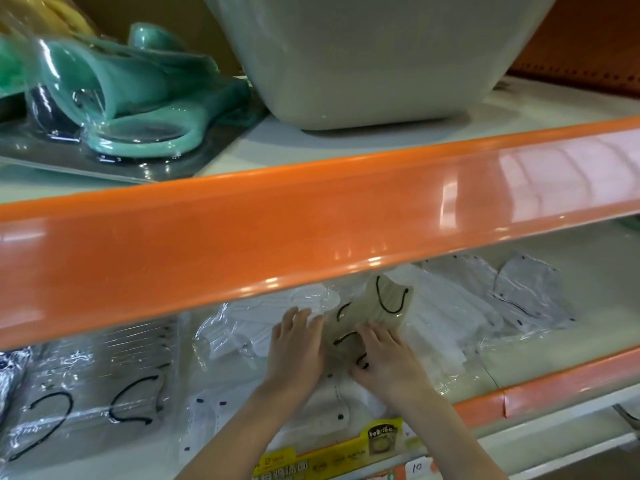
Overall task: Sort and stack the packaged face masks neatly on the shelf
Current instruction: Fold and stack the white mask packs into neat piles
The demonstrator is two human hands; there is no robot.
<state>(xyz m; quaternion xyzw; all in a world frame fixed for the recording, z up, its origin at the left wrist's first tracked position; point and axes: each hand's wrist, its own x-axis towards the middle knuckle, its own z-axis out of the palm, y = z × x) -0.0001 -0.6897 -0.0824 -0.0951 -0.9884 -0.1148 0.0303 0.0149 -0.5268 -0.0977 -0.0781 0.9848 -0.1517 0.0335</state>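
Head view: both hands reach into the lower shelf (571,268), in the narrow gap under the orange front lip (311,216) of the shelf above. The left hand (298,348) lies flat with straight fingers on a pile of white masks in clear wrap (242,327). The right hand (388,358) has its fingers curled onto a beige mask pack with black ear loops (370,317), which sits tilted on top of the white pile between the two hands. To the right, grey mask packs (526,292) lie loosely spread toward the back wall, with bare shelf in front of them. To the left, a clear pack of masks with black loops (104,393) lies near the front edge. Above, a pale tub (363,64) and teal wrapped goods (138,98) stand on the upper shelf.
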